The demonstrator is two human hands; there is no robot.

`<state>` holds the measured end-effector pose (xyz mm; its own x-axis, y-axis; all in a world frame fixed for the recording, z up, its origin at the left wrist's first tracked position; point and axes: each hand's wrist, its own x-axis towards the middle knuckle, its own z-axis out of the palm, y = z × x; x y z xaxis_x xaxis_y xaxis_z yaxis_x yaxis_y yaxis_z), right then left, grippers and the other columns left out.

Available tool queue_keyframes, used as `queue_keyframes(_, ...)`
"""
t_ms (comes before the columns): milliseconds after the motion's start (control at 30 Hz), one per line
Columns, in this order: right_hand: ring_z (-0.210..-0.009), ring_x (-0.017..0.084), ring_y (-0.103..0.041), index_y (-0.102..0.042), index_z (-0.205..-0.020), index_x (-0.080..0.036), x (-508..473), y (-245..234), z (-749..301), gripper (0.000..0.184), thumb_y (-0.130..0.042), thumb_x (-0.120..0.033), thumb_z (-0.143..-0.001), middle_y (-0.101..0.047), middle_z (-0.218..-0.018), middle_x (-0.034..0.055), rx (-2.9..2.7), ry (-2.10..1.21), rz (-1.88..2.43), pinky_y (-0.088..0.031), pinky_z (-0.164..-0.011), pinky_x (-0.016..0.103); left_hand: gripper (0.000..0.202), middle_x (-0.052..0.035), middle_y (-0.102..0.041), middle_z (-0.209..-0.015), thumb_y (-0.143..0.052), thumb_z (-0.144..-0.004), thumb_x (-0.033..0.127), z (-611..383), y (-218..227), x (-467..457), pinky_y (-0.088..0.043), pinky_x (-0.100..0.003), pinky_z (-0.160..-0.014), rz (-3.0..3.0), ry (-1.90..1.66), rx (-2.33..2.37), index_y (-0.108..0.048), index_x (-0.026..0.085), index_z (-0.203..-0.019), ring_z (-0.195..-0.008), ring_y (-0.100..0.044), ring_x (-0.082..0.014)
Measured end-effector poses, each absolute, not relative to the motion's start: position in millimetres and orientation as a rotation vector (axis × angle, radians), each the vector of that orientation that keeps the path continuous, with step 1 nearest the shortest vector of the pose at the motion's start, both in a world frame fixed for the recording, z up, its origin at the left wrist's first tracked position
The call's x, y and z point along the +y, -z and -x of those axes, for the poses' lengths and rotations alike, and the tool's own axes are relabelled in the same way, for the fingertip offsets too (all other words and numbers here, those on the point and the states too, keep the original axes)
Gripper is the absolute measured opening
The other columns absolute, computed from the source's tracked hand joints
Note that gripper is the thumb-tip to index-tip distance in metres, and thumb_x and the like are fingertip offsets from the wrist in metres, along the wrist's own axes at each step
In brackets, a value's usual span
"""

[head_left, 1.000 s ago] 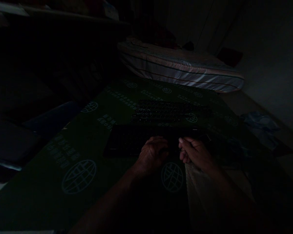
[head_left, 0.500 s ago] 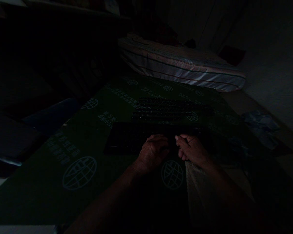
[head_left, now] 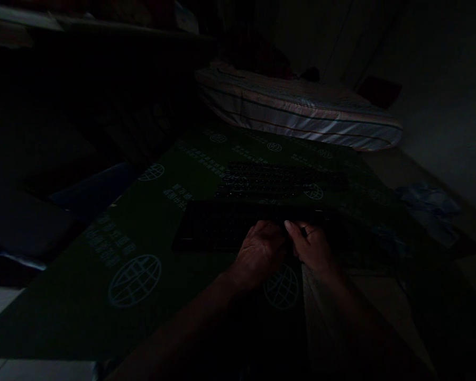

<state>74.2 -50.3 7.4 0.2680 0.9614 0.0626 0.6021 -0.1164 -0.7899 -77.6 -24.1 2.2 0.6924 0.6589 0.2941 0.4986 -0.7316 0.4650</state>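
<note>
On the green mat (head_left: 143,233), printed with globe marks, a flat black keyboard (head_left: 218,230) lies just in front of me. A second keyboard (head_left: 277,180) lies right behind it, its keys faintly catching the light. My left hand (head_left: 262,251) and right hand (head_left: 311,246) meet at the near edge of the black keyboard, right of its middle. The fingers are curled and the two hands are touching or very nearly so. It is too dark to tell whether they pinch anything small between them or only rest on the edge.

To do this well, I judge the work should stay small and close. The left hand should steady the keyboard flat against the mat while the right fingertips do the fine part. With so little light, any loose piece could vanish on the dark surface, so I would work low over the mat.

I cannot pick out any box, tray or bag for certain. A striped mattress (head_left: 297,114) lies beyond the mat, and a bluish crumpled cloth (head_left: 428,201) sits well off to the right.
</note>
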Motion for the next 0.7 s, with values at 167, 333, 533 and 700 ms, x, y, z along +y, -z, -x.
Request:
queue_keyframes(167, -0.057, 0.019, -0.061, -0.063, -0.069, -0.021, -54.8, 0.4, -71.7, 0.042, -0.041, -0.055, -0.08, -0.061, -0.054, 0.0044, -1.418, -0.49, 1.743, -0.043, -0.053, 0.026, 0.025, -0.0109, -0.052, -0.119, -0.056, -0.077, 0.018, 68.4, 4.1, -19.2, -0.04, -0.048, -0.094, -2.573, -0.611, 0.91, -0.062, 0.018, -0.102, -0.117, -0.039, -0.0294)
queue_keyframes(333, -0.049, 0.016, -0.058, -0.061, -0.07, -0.021, -58.8, 4.6, -69.8, 0.04, -0.039, -0.053, -0.082, -0.057, -0.048, 0.0022, -1.34, -0.532, 1.751, -0.04, -0.046, 0.024, 0.019, -0.0093, -0.056, -0.117, -0.056, -0.078, 0.019, 69.5, 8.9, -14.5, -0.041, -0.048, -0.094, -2.526, -0.648, 0.88, -0.065, 0.019, -0.095, -0.118, -0.04, -0.0294)
queue_keyframes(533, -0.04, 0.013, -0.05, -0.056, -0.066, -0.021, -59.7, 11.4, -68.6, 0.04, -0.037, -0.052, -0.084, -0.051, -0.044, -0.0006, -1.264, -0.624, 1.695, -0.037, -0.042, 0.023, 0.014, -0.0078, -0.059, -0.115, -0.058, -0.078, 0.019, 72.1, 9.9, -12.7, -0.042, -0.048, -0.093, -2.501, -0.696, 0.858, -0.069, 0.02, -0.087, -0.113, -0.046, -0.0273)
queue_keyframes(700, -0.034, 0.01, -0.044, -0.049, -0.058, -0.021, -59.5, 12.6, -68.7, 0.044, -0.035, -0.055, -0.083, -0.042, -0.037, -0.0038, -1.141, -0.685, 1.656, -0.035, -0.038, 0.021, 0.01, -0.0067, -0.06, -0.114, -0.062, -0.074, 0.018, 71.1, 12.6, -11.1, -0.042, -0.048, -0.093, -2.427, -0.738, 0.874, -0.069, 0.021, -0.08, -0.114, -0.046, -0.0275)
